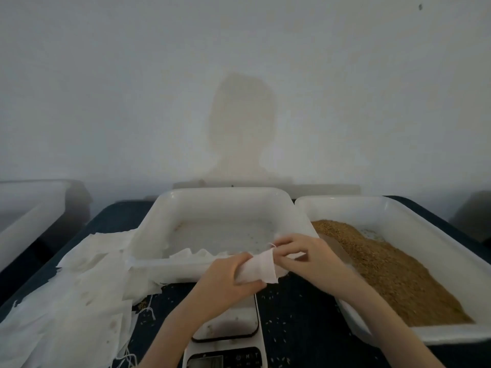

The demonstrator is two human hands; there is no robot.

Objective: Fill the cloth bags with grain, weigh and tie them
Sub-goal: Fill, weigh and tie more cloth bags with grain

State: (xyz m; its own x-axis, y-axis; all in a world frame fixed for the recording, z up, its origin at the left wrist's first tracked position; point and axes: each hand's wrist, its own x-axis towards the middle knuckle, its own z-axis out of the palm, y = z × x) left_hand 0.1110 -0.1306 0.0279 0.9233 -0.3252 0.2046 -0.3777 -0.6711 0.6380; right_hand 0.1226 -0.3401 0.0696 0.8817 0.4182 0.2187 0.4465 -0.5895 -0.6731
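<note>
A small white cloth bag [261, 266] is held above the scale [228, 338]. My left hand [225, 277] grips its lower end, fingers curled round it. My right hand [297, 252] pinches the bag's top, where a thin string loop shows. Brown grain [385, 269] fills the white tray [451, 333] on the right. A brown scoop [336, 248] lies partly hidden behind my right hand in the grain. The middle white tray [159, 262] holds a bit of crumpled cloth at its front.
A heap of flat white cloth bags [79, 301] with loose strings lies left on the dark table [300, 322]. Stray grains dot the table round the scale. Another white tray [29, 208] stands far left. A pale wall rises just behind the trays.
</note>
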